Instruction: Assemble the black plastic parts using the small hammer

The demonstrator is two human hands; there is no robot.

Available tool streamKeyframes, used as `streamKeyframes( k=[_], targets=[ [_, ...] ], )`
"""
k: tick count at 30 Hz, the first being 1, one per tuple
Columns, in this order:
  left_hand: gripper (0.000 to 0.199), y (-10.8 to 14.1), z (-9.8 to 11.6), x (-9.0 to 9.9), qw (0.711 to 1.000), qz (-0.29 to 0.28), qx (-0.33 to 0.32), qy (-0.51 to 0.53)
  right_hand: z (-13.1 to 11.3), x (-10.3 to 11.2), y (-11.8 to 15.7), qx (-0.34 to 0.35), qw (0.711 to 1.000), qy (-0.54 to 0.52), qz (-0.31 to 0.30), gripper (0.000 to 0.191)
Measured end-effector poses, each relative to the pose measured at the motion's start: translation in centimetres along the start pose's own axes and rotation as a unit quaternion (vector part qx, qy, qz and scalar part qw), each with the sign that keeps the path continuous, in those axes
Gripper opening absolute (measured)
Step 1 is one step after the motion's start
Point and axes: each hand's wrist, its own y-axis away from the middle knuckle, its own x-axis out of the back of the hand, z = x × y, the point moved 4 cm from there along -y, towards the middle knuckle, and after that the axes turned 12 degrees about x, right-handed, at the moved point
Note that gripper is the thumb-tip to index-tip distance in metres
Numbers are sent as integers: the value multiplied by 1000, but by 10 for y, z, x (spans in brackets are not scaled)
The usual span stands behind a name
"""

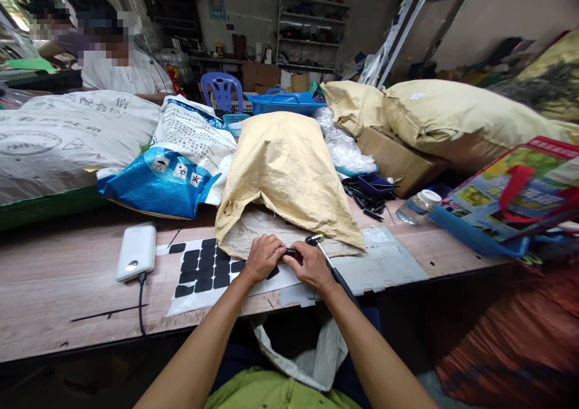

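Observation:
Both hands meet over the table before the mouth of a tan sack [289,161]. Between them is a small dark piece [292,251], mostly covered by fingers; its kind cannot be made out. My left hand [265,257] closes on its left end, and my right hand [312,265] pinches its right end. Under and left of my left hand lies a white sheet with rows of black rounded stickers [205,267]. Beside my right hand rests a small hammer [326,255], its dark handle running toward the table's near edge.
A white power bank [136,252] with a black cable stands at left. Printed sacks [176,149] lie behind it. To the right are black parts [368,198], a clear jar [418,207] and a blue tray [479,231]. Two people [113,53] sit at far left.

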Motion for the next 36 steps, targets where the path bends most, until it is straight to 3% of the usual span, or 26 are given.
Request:
streamKeyframes(
  k=[14, 23, 36],
  targets=[
    [18, 3, 0, 4, 998, 28, 12, 55, -2, 3, -1, -2, 999, -34, 14, 20],
    [13, 2, -3, 7, 994, 54, 12, 96, 0, 2, -1, -9, 1000, -15, 21, 33],
    [14, 2, -2, 2, 998, 35, 2, 52, 4, -5, -1, 3, 1000, 10, 7, 32]
  ],
)
